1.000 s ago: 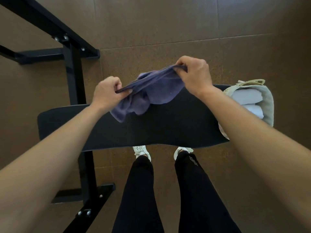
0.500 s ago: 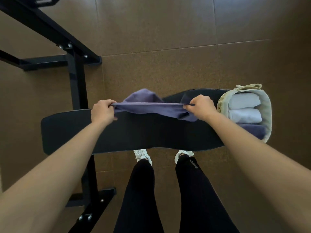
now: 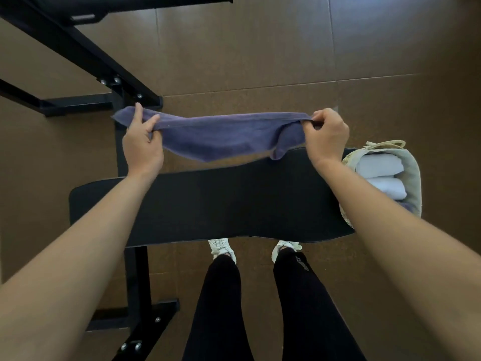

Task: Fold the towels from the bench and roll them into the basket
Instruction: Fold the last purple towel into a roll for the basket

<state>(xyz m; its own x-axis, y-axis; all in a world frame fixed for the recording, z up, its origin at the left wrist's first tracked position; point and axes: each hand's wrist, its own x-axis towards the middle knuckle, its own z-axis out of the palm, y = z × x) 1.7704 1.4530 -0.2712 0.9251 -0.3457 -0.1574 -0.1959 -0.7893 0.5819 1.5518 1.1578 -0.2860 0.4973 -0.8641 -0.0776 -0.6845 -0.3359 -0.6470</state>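
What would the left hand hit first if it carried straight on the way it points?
Likely the black frame ahead of the left hand, though that looks lower, so the hand, gripping the purple towel, might pass over it.

A: What covers the ground here?
B: A floor [image 3: 260,53] of large brown, finely speckled tiles, split by thin pale grout lines [image 3: 286,86] that cross near the upper right.
A: And the furniture?
B: A black padded bench [image 3: 221,201] lies across the middle on a black post [image 3: 136,277]. Beyond it, a black steel frame [image 3: 78,48] slants in from the upper left, its beams joined at a bracket with silver bolts [image 3: 109,80]. Another bolted foot plate [image 3: 151,324] sits on the tiles at the bottom left.
A: How is the light?
B: Soft. A pale sheen lies on the tiles along the top, and the right edge falls into shadow.
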